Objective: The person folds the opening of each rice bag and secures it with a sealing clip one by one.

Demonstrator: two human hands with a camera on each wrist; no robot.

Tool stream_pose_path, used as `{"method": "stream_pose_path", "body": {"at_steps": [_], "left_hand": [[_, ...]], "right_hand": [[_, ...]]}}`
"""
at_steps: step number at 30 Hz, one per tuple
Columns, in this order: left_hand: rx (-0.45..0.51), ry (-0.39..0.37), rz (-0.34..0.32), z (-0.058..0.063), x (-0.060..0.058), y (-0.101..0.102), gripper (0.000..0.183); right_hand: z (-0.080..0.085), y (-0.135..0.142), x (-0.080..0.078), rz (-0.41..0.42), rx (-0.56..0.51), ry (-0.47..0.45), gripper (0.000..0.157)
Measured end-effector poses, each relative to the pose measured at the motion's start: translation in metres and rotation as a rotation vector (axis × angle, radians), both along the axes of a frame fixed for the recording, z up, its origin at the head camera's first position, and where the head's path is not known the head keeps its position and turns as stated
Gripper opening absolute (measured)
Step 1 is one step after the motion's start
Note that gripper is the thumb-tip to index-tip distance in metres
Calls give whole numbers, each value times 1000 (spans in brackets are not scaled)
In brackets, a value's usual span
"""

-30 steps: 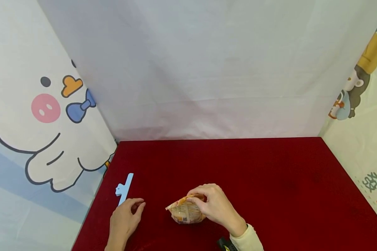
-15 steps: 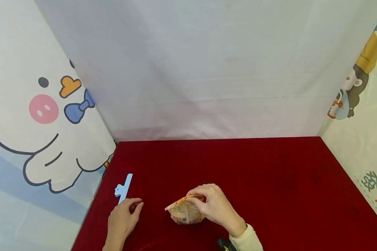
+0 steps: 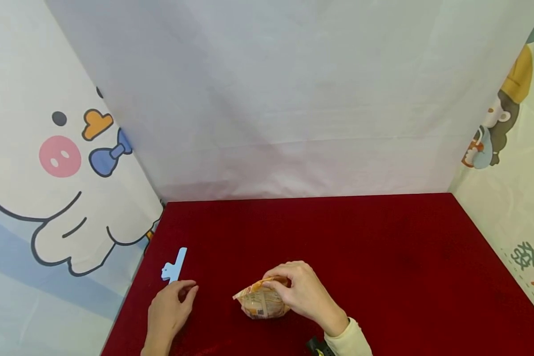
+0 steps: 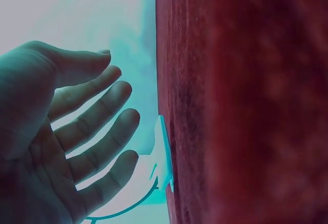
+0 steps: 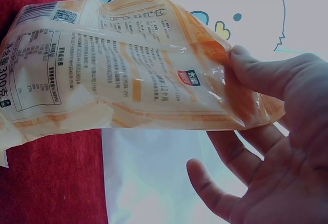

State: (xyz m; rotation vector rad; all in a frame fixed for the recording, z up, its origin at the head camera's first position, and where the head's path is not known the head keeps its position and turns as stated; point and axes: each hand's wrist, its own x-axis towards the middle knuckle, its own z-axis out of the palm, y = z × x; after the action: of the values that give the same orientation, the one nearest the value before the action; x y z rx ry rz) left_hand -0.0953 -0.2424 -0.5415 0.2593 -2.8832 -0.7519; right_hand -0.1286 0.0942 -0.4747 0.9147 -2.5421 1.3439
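A printed orange-and-clear plastic food bag (image 3: 263, 300) stands near the front of the red table. My right hand (image 3: 300, 291) pinches its top edge between thumb and fingers; close up in the right wrist view, the bag (image 5: 118, 70) shows a barcode and label text. A light blue bag clip (image 3: 174, 267) lies flat at the table's left, its near end covered by my left hand (image 3: 171, 309). Loosely bent, the fingers of that hand (image 4: 97, 126) hold nothing in the left wrist view, and the clip (image 4: 164, 152) lies beyond them.
The red cloth-covered table (image 3: 360, 247) reaches back to a pale grey curtain (image 3: 293, 99). Printed cloths with cartoon figures hang at the left (image 3: 26, 237) and right sides. A dark object (image 3: 319, 346) sits by my right wrist at the front edge.
My left hand has drifted slightly left and toward the near side of the clip. The right hand keeps its pinch on the bag. The whole head view has shifted a little.
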Motion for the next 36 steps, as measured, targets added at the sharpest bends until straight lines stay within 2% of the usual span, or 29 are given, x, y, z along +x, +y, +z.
{"method": "stream_pose_path", "body": {"at_steps": [15,24,31,36], "left_hand": [[-2,-8,12,4,-3,-6,24],[-11,-7,37,2,-4,-10,25],[-11,-20,29,2,-6,-11,28],[-13,-19,27,2,-7,-13,29]], "right_hand": [[0,1,-1,3,-6,-13,7],[1,2,-1,-4,7,-17,7],[-2,2,-2,-3,2,21,7],[-1,2,-2,-5,3,9,7]]}}
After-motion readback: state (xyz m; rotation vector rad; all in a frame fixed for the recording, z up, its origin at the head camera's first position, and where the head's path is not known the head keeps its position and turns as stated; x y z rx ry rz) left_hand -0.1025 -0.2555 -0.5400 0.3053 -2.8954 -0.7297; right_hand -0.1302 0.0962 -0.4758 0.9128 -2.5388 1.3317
